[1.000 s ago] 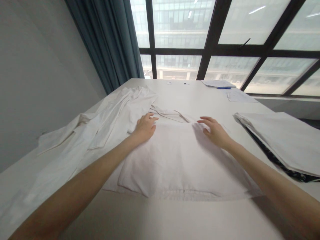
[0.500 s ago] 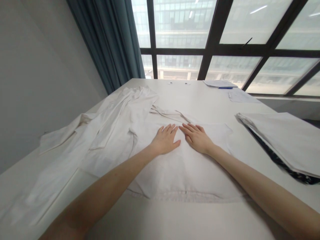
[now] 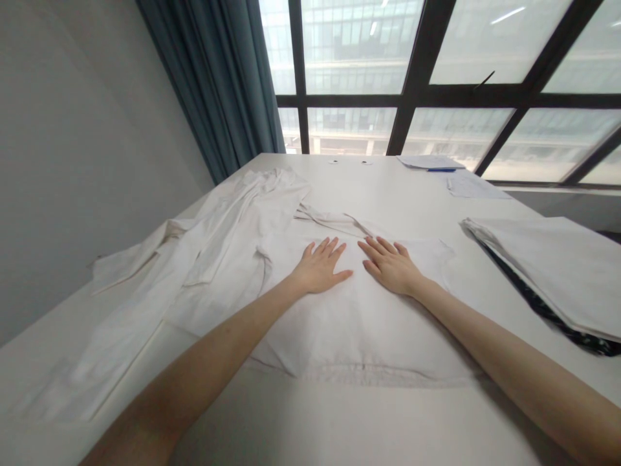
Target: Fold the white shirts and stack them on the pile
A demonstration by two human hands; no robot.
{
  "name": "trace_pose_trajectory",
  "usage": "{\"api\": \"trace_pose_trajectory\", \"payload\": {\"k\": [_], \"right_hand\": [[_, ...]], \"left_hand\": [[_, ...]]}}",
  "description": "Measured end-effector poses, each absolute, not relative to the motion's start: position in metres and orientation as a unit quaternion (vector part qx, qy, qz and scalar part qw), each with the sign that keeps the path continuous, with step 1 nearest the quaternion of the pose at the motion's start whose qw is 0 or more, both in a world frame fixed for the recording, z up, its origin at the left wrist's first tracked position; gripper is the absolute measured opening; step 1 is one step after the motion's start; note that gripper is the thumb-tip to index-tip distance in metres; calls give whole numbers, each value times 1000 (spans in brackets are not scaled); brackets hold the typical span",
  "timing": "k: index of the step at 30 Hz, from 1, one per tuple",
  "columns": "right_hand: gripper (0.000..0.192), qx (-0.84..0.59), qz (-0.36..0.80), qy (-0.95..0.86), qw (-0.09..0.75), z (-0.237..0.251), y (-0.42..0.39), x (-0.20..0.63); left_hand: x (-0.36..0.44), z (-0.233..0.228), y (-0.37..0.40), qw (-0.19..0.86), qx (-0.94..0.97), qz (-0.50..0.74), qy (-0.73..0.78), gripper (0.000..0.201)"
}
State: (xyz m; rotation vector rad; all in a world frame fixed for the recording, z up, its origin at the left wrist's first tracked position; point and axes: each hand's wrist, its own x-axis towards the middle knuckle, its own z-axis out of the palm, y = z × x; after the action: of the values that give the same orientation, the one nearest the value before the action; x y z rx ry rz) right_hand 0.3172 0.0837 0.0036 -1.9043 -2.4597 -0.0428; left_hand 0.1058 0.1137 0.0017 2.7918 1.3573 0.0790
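A folded white garment (image 3: 359, 323) lies flat on the white table (image 3: 339, 427) in front of me. My left hand (image 3: 321, 266) rests palm down on its upper middle, fingers spread. My right hand (image 3: 391, 265) lies flat beside it, a small gap between the two. Neither hand grips anything. The garment's collar or strap (image 3: 334, 222) sticks out past my fingertips.
A heap of loose white clothes (image 3: 204, 252) spreads over the table's left side. A stack of folded cloth (image 3: 548, 272) with a dark patterned piece beneath sits at the right. Papers and a blue pen (image 3: 440, 169) lie near the window; a teal curtain (image 3: 223, 84) hangs left.
My hands slid from the garment's far corners to its middle and now rest side by side. In the last half second they barely moved.
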Motion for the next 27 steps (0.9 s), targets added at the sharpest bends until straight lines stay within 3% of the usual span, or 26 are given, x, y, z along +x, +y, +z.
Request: {"api": "trace_pose_trajectory", "payload": {"k": [8,27], "right_hand": [[61,-636,10,-772,20,0,80,354],[64,-714,-28,-699,28,-12,67,419]], "left_hand": [[78,5,122,28,888,-9,460,80],[20,7,132,-23,837,-19,546,70]]}}
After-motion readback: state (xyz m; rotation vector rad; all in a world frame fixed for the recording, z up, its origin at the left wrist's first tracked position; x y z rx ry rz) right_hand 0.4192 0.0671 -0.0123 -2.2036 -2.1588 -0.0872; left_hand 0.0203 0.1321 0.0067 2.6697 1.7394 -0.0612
